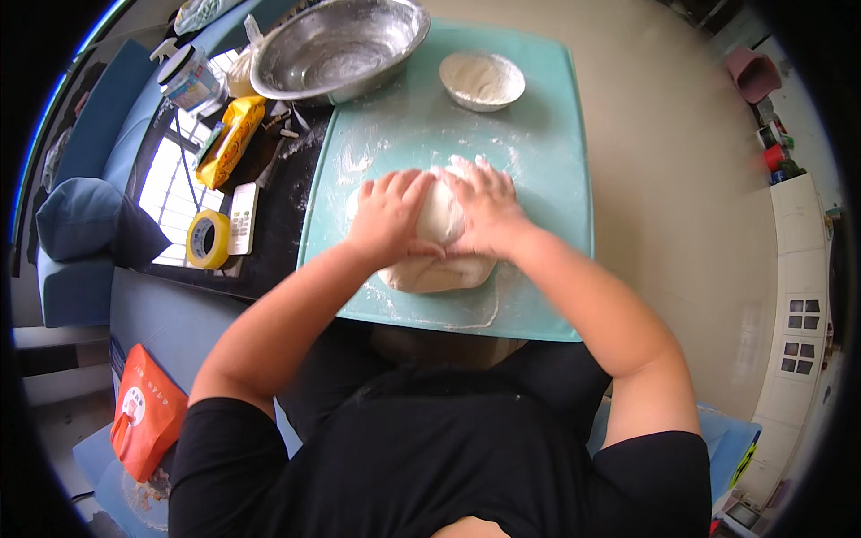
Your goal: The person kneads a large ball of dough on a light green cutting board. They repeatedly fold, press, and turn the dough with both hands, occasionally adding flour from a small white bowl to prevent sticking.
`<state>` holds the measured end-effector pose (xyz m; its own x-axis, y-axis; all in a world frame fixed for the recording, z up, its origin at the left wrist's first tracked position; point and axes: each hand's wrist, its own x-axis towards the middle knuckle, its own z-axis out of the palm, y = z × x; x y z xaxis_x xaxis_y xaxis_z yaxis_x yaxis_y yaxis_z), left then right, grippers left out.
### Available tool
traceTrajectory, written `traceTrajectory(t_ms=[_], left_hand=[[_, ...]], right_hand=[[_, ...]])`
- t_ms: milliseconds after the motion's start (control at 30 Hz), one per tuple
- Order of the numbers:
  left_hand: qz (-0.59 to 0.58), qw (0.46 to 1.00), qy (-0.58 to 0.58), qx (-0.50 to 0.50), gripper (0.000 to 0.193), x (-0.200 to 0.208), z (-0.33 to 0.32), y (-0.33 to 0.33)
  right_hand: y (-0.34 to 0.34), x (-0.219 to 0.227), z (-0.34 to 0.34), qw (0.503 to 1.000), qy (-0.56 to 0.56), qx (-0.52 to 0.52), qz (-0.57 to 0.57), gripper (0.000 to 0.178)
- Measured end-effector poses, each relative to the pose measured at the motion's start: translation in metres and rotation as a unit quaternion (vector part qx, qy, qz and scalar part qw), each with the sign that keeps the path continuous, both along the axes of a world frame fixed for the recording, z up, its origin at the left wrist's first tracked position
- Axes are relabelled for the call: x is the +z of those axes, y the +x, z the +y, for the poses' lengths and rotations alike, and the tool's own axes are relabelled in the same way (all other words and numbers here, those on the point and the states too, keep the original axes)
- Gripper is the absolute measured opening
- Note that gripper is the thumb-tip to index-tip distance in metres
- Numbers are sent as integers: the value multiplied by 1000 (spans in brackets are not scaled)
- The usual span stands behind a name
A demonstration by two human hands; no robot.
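A big lump of white dough rests on the flour-dusted teal board. My left hand lies over its left side, fingers curved across the top toward the far edge. On the other side my right hand grips the dough too, its fingers a little spread and whitened with flour. Both thumbs come close together at the near side of the raised part. Between the palms a rounded bulge of dough shows, while the dough under the hands is hidden.
Behind the hands stand a wide metal basin and a small bowl of flour. On the dark table at left are yellow tape, a white remote-like device, a yellow packet and a jar. An orange bag lies lower left.
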<state>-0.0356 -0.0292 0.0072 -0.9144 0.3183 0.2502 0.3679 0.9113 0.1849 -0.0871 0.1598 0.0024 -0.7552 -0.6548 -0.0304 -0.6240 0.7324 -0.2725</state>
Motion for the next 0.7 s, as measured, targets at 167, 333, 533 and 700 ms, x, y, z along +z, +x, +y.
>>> traceTrajectory(t_ms=[167,333,533,700], left_hand=[[-14,1000,13,-2,94,-15,-19,-46],[-56,997,54,18,83,-21,-27,-91],[-44,993,29,109,66,-28,-40,-109],[-55,988,40,137,63,-20,-20,-99]], right_hand=[[-46,-1,-21,1000,-10,-13,-25,101],[-90,-14,-26,995,-67,-52,-44,83],[-97,-18,-55,993,-60,-105,-14,45],[-80,-10,-45,987,-39,-157,-7,54]])
